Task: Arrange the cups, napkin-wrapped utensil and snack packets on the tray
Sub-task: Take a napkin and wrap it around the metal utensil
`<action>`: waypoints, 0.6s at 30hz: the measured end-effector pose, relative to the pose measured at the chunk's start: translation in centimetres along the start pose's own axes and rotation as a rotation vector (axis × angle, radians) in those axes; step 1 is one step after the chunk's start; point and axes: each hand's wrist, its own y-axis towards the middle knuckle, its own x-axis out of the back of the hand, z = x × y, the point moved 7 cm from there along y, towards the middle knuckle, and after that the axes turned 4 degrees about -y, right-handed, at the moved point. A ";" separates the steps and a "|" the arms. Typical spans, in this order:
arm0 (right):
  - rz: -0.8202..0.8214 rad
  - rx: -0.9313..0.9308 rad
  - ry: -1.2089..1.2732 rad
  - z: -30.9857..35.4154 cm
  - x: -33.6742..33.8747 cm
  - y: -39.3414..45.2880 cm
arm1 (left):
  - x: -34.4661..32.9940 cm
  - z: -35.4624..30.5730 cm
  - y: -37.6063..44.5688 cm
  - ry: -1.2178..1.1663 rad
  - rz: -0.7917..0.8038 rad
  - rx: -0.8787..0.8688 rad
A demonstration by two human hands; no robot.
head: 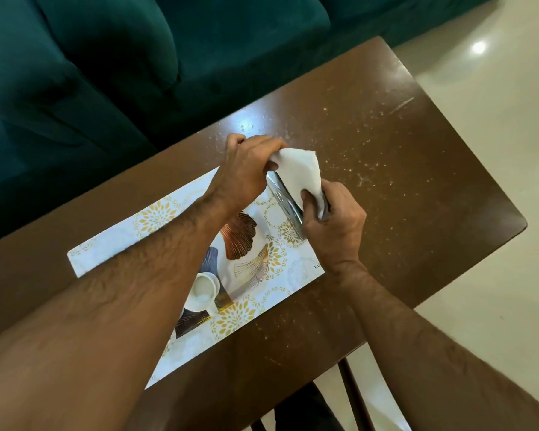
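Note:
A flat white tray (156, 213) with gold flower and leaf prints lies on the brown table. My left hand (249, 166) pinches the top corner of a white napkin (302, 169). My right hand (336, 222) grips the lower end of the napkin together with a shiny metal utensil (282, 197) that lies against it, above the tray's far right corner. A white cup (203, 290) lies tilted on the tray under my left forearm, partly hidden. A sliver of another white cup (172, 335) shows lower down. No snack packets are visible.
The brown wooden table (402, 150) is scratched and speckled. A dark green sofa (106, 57) stands along its far side. Pale floor tiles (495, 88) lie to the right. Dark chair slats (349, 384) show below the table's near edge.

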 end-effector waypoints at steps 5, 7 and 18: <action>0.078 0.043 -0.005 -0.1 -0.8 -0.6 | -0.9 0.6 0.1 0.021 0.067 0.006; 0.106 0.068 -0.015 0.0 -1.2 -0.9 | -1.2 0.8 0.1 0.021 0.080 0.007; 0.194 0.126 -0.031 -0.7 -1.9 -3.0 | -2.8 2.2 0.2 0.089 0.207 0.042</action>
